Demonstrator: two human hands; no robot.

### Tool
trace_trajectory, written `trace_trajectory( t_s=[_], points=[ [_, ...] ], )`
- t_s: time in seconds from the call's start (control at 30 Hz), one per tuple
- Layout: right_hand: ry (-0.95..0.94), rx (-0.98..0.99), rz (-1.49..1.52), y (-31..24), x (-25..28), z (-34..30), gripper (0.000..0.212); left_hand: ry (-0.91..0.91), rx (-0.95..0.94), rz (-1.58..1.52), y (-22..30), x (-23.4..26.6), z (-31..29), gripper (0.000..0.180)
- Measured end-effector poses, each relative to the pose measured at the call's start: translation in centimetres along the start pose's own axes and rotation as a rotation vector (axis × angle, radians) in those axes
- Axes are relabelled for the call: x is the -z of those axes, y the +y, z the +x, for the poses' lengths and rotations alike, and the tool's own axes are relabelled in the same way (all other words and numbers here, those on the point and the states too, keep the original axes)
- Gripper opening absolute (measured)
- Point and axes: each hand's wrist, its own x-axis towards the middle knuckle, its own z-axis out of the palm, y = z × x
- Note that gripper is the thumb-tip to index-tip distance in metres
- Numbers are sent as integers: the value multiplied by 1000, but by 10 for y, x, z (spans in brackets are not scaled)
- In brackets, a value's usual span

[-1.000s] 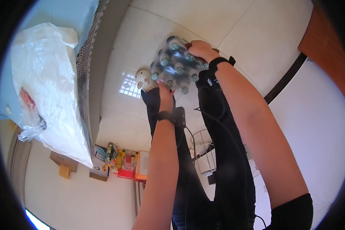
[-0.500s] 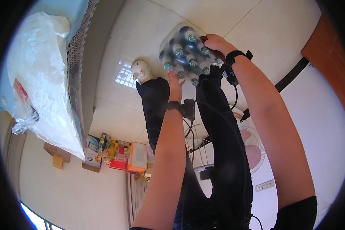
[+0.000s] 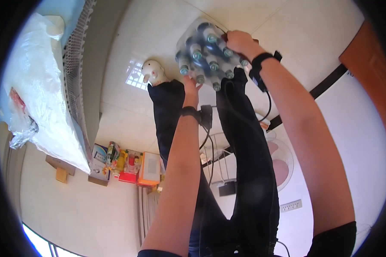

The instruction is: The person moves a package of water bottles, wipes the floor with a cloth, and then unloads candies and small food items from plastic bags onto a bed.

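A clear-wrapped pack of bottles (image 3: 210, 55), several of them with pale green caps toward me, is held out low in front of my legs. My right hand (image 3: 241, 43) is closed on its far right edge, with the fingers curled at the wrap. At the near left edge my left hand (image 3: 191, 89) grips the pack from below, and part of its fingers is hidden by the bottles. Both wrists wear black straps with small devices and cables. Left of the pack is my foot in a cream slipper (image 3: 152, 71) with an animal face.
Pale floor tiles (image 3: 163, 25) lie around the pack. On the left stands a light blue surface with a white plastic bag (image 3: 43, 85). Boxes and packages (image 3: 128, 165) line the back wall. A pink-bladed fan (image 3: 281, 167) stands behind my right leg, and a brown wooden panel (image 3: 369, 68) is at right.
The pack sits slightly higher and farther left in the picture, with both hands still on it. My right hand's fingers look more curled at its edge. The whole view has shifted a little.
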Motion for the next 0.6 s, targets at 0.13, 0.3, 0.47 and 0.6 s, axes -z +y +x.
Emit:
trace_trajectory(
  t_s=[0.13,0.3,0.47,0.6],
  points=[
    [273,131,-448,15,-12,12,24,435,195,15,0,-26,13,49],
    [366,94,-519,9,-6,-7,21,46,-220,1881,9,9,4,25],
    [417,127,-522,40,-49,-49,11,366,-304,1320,27,15,-62,36],
    [248,99,-481,13,-73,-118,8,399,-495,1093,82,23,-110,34]
  ],
)
